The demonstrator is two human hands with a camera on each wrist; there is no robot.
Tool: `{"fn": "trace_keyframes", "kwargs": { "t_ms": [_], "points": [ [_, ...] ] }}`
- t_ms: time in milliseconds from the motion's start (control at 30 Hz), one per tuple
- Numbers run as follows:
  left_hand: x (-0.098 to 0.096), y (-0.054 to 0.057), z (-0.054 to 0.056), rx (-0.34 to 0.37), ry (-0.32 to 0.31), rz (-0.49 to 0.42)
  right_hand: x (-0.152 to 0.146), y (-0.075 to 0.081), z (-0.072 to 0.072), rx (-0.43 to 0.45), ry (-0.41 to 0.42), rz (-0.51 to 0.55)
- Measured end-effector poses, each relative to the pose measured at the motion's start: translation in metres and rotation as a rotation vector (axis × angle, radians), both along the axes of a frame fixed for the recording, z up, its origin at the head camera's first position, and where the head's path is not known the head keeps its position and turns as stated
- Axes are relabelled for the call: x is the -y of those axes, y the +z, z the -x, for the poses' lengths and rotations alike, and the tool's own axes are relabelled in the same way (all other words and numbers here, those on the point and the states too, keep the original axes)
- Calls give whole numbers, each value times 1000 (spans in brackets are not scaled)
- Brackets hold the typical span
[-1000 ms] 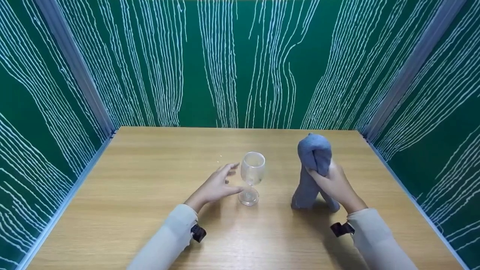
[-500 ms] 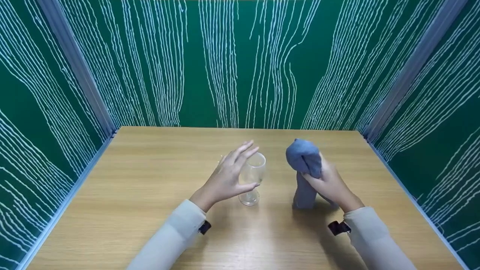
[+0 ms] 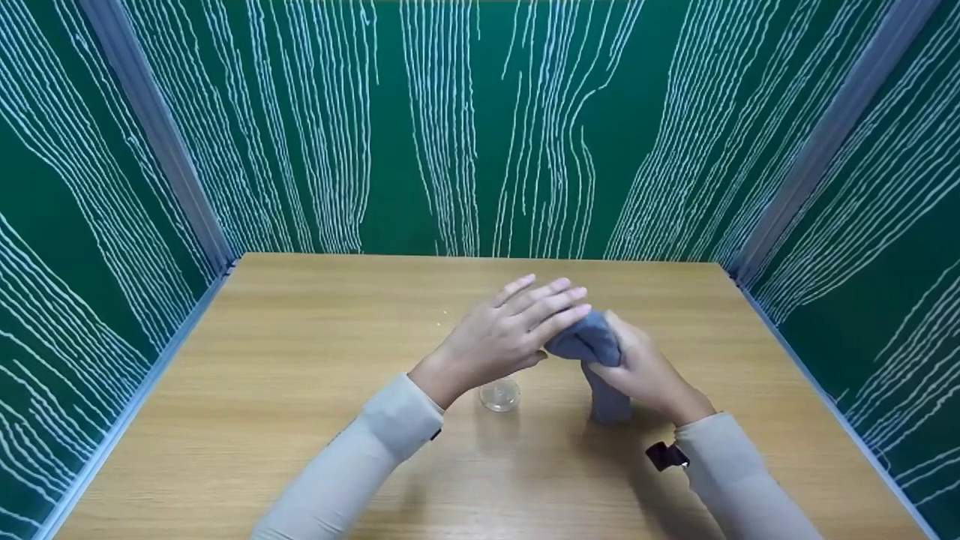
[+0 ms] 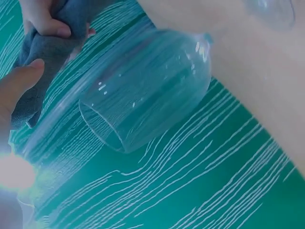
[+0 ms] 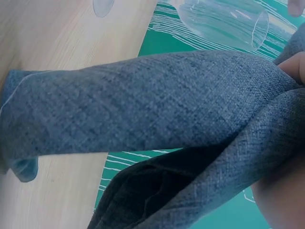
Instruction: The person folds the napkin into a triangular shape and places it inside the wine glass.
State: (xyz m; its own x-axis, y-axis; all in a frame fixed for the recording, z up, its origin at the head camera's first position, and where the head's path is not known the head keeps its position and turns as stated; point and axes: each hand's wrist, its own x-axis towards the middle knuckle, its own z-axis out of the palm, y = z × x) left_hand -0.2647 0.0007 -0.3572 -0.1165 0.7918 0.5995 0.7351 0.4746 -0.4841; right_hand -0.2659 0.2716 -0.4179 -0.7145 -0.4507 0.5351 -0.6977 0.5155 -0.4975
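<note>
A bluish-grey cloth (image 3: 609, 397) hangs in folds from my right hand (image 3: 649, 367), which grips its bunched upper part. My left hand (image 3: 510, 334) reaches across with fingers extended, their tips at the top of the cloth. In the left wrist view the left thumb (image 4: 26, 83) lies against the cloth (image 4: 52, 52). A clear wine glass (image 3: 499, 394) stands upright on the table, its bowl hidden behind the left hand in the head view. Both wrist views show the bowl of the glass (image 4: 147, 90), with nothing gripping it.
The wooden table (image 3: 300, 360) is enclosed by green walls (image 3: 420, 150) with white wavy lines and grey corner posts (image 3: 832, 135). Tiny pale specks (image 3: 441, 318) lie on the tabletop left of the glass. A dark strap piece (image 3: 666, 455) sits at the right wrist.
My left hand has moved right, from beside the glass across its bowl to the cloth. The right hand has shifted slightly left, bringing the cloth nearer the glass. The glass stays put.
</note>
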Motion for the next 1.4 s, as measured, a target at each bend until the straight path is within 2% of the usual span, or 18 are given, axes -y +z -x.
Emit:
{"fn": "trace_keyframes", "kwargs": {
  "t_ms": [67, 133, 233, 467, 600, 900, 1133, 1267, 1400],
  "points": [
    [-2, 1, 0, -93, 1, 35, 1, 0, 0, 3, 1, -13],
    [-3, 2, 1, -153, -11, 61, 2, -1, 0, 14, 3, -22],
    [-5, 2, 1, -200, -39, 88, 2, -1, 0, 11, 1, -34],
    [-5, 2, 1, -149, -116, 61, 6, 1, -3, 23, 3, -44],
    [-5, 4, 2, -156, -176, 31, 7, 1, -4, 21, 6, -47],
    [-5, 4, 8, -183, -242, -12, 9, 2, -6, 23, -30, -44],
    [-4, 2, 11, -159, -256, -40, 10, 5, -6, 7, -20, -53],
    [-4, 2, 11, -159, -257, -62, 10, 5, -5, -41, -18, -21],
    [-4, 2, 13, -126, -267, -75, 11, 6, -7, -74, -18, 31]
  ]
}}
